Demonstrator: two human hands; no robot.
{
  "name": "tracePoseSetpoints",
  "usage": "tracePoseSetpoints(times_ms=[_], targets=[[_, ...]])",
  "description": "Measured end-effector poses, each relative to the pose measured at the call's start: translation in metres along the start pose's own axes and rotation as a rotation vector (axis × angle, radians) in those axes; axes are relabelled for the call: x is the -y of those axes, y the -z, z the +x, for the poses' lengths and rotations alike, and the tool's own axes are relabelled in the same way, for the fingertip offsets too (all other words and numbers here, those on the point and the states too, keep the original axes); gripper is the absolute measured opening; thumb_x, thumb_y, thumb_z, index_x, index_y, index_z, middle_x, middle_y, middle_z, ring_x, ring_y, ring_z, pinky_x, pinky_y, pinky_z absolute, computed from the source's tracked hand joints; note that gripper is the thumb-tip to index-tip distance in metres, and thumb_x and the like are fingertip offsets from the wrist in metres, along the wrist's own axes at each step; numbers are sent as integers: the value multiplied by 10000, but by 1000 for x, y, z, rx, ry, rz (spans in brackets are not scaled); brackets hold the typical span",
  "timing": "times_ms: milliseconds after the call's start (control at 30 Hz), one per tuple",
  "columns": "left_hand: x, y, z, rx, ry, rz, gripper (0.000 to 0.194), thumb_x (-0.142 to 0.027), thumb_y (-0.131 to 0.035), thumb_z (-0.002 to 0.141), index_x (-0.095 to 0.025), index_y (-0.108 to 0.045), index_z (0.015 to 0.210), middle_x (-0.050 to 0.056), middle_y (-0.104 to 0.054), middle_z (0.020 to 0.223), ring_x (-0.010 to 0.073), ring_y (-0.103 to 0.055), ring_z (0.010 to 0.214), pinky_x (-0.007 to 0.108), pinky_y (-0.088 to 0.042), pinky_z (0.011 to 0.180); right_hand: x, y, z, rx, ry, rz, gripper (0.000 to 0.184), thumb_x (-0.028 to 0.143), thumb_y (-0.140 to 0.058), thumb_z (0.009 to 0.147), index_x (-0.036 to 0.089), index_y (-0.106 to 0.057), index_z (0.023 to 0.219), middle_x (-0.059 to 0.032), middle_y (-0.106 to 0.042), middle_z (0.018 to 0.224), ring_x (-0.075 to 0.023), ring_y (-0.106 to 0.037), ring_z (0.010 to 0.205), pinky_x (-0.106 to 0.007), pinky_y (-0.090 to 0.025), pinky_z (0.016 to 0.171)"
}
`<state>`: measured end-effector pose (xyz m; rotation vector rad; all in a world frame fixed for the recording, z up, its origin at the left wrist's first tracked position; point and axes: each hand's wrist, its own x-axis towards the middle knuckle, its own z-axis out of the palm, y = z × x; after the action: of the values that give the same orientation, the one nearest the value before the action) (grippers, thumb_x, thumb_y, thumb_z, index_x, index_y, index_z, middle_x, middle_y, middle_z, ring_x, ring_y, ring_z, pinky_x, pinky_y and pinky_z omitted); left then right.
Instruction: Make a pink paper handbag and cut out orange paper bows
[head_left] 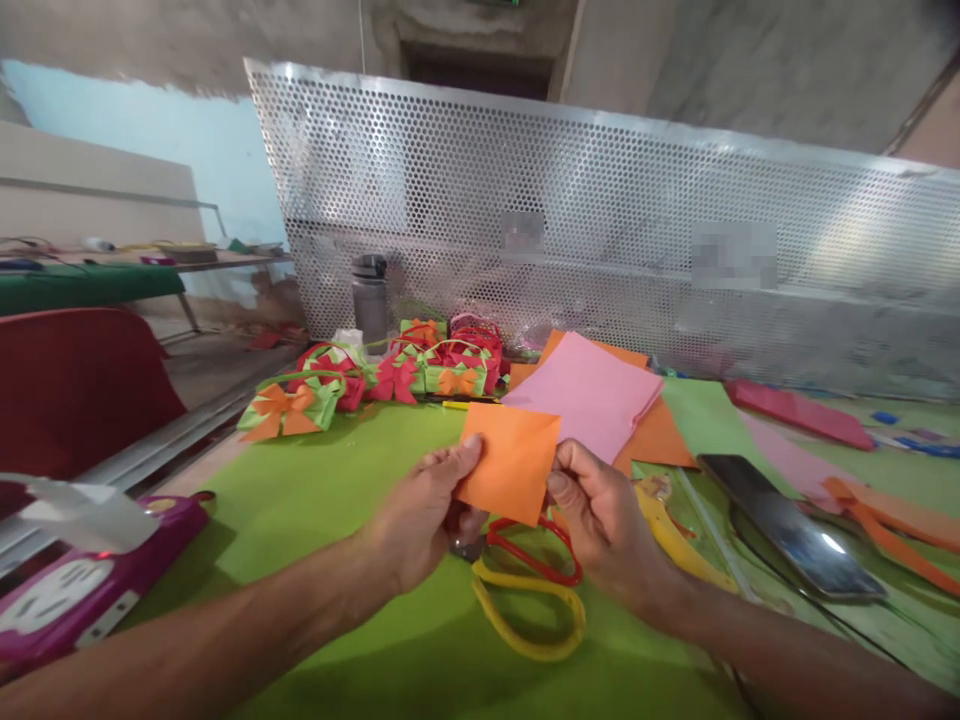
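Observation:
A small orange paper square (pixel 514 462) is held up between my two hands, above the green table covering (pixel 352 610). My left hand (pixel 431 505) pinches its left edge, thumb on the near face. At the right edge, my right hand (pixel 600 515) grips the paper between thumb and curled fingers. Below the paper lie scissors with one red loop and one yellow loop (pixel 536 652); their blades are hidden. Behind it, a stack of pink paper sheets (pixel 581 385) rests on orange sheets (pixel 666 435).
Several small paper baskets with bows (pixel 300 405) stand at the back left, near a grey bottle (pixel 370 305). A purple power strip (pixel 142 575) with a white plug is at left. On the right lie a phone (pixel 787 525) and orange strips (pixel 900 520). A perforated metal panel (pixel 600 220) stands behind.

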<state>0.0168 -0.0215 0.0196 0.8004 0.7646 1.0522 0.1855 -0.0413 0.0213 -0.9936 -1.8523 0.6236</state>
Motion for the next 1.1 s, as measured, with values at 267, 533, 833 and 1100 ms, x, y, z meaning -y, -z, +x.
tracePoseSetpoints(times_ms=[267,533,833,1100], targets=[[3,6,5,-47,-68,164,473,-577,-611,680,-153,-445,554,-74,-362,388,22,-251,311,170,-129,330,1,-4,2,-1,-5,121,194,292,-436,907,201,-451,736,34,-424,648,-112,-390,586,-227,-339,540],[5,6,5,3,-23,175,482,-576,-583,705,-154,-436,526,-70,-346,370,30,-253,313,186,-137,341,2,-6,4,15,-56,266,198,360,-465,891,186,-526,817,6,-490,706,-126,-424,627,-243,-373,572],[9,7,7,3,-15,165,459,-563,-601,700,-158,-443,556,-74,-374,381,30,-259,311,175,-151,333,3,-5,4,37,-47,279,228,374,-447,900,186,-499,782,18,-454,680,-117,-416,609,-240,-362,553],[9,6,5,43,10,170,441,-530,-609,706,-150,-461,540,-59,-399,379,32,-276,306,178,-159,336,-1,-6,5,56,-103,385,224,401,-484,877,186,-514,820,10,-486,698,-128,-468,628,-250,-391,571]])
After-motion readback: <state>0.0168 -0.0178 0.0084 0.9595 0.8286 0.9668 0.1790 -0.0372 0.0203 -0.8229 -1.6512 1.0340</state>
